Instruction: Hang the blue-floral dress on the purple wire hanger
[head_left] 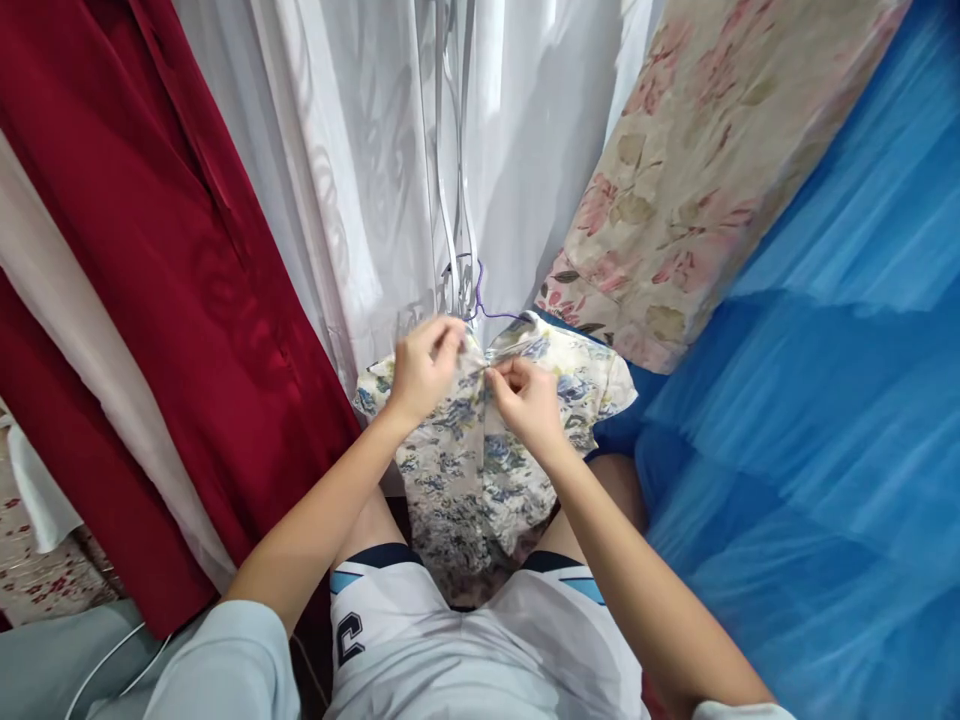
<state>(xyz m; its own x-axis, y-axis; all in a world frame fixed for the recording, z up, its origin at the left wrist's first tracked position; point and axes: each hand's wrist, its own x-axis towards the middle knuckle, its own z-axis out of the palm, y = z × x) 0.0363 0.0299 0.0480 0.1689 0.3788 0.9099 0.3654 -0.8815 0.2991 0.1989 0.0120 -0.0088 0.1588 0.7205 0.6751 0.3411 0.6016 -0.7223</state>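
Note:
A short-sleeved garment (517, 470) in cream with a blue and grey floral print hangs in front of me, its neckline parted at the top. A thin purple hanger (480, 290) carries it, the hook showing above the collar. My right hand (529, 400) pinches the front of the garment at the middle, just below the neckline. My left hand (427, 370) is curled with thumb and fingers together, raised at the left of the neck opening and slightly blurred. What lies between its fingertips is too small to make out.
White curtain fabric (360, 180) with hanging white straps (463, 150) is behind the garment. Dark red cloth (247, 400) hangs at left. On the right are a pink floral cloth (675, 200) and blue tulle (810, 450). A white cable (105, 660) runs at lower left.

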